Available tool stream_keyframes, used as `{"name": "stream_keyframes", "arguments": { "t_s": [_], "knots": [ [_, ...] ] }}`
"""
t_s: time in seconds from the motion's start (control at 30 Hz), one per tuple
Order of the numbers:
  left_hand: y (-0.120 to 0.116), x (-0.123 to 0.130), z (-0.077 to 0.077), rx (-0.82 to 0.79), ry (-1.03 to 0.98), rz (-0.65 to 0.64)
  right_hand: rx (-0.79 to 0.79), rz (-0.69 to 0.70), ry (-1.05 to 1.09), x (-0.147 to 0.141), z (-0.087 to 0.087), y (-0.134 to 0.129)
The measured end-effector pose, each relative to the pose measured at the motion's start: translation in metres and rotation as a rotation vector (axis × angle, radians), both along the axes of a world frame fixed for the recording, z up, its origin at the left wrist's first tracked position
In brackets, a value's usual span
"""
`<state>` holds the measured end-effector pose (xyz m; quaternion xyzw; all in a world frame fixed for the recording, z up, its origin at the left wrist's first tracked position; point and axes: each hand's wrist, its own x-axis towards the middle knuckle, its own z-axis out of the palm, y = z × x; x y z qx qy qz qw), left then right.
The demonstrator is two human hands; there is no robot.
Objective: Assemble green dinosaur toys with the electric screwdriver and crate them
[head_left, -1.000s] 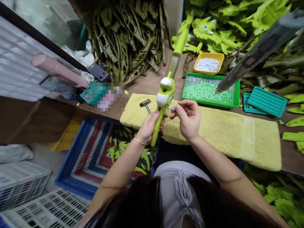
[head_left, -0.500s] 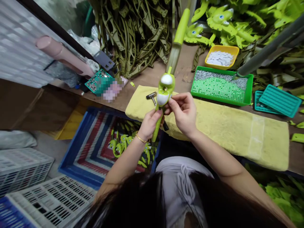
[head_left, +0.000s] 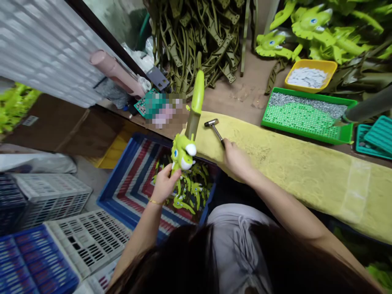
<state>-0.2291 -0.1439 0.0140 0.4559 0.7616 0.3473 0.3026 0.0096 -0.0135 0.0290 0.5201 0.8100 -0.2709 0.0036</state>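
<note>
"Where are our hands, then?"

"Our left hand (head_left: 163, 183) is closed firmly around the lime-green plastic toy (head_left: 183, 153), just below its white-eyed head. The toy's long handle rises past the fingers at a slight tilt."

"And our right hand (head_left: 237, 161)?"

"Its fingers (head_left: 228, 148) are half curled, right at the end of a small hammer's (head_left: 214, 130) handle. We cannot tell whether they have hold of it."

"What lies around those fingers?"

"The hammer rests on a yellow towel (head_left: 275, 175), which stretches away to the right of our right fingers. Beneath our left fingers is a blue tray (head_left: 118, 163), lined with striped cloth and holding a heap of green toy parts (head_left: 190, 183)."

"Anything farther out?"

"Beyond our right fingers, we see a green tray of silver studs (head_left: 267, 107), with a grey tool (head_left: 364, 108) at its far edge. Past that sits a yellow tray of white pieces (head_left: 309, 62). Olive plastic frames (head_left: 196, 36) are piled beyond the toy."
</note>
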Motion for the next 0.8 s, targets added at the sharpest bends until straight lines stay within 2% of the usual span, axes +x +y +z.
{"name": "stream_keyframes", "arguments": {
  "t_s": [0.13, 0.3, 0.4, 0.47, 0.57, 0.7, 0.8],
  "knots": [
    [-0.04, -0.011, -0.004, -0.117, 0.217, -0.02, 0.076, -0.137, 0.172, 0.032, 0.005, 0.015],
    [-0.07, -0.01, -0.012, -0.222, 0.435, -0.097, 0.178, -0.051, 0.288, 0.046, -0.003, 0.018],
    [-0.072, -0.012, -0.011, -0.266, 0.53, -0.142, 0.254, -0.023, 0.297, 0.043, -0.013, 0.016],
    [-0.07, -0.015, -0.01, -0.283, 0.566, -0.165, 0.248, -0.013, 0.25, 0.042, -0.017, 0.015],
    [-0.068, -0.021, -0.009, -0.3, 0.605, -0.192, 0.254, -0.013, 0.243, 0.047, -0.015, 0.009],
    [-0.068, -0.025, -0.01, -0.299, 0.645, -0.194, 0.421, 0.077, 0.406, 0.061, -0.008, -0.015],
    [-0.067, -0.021, -0.012, -0.3, 0.648, -0.186, 0.404, 0.17, 0.336, 0.071, -0.015, -0.034]
  ]
}}
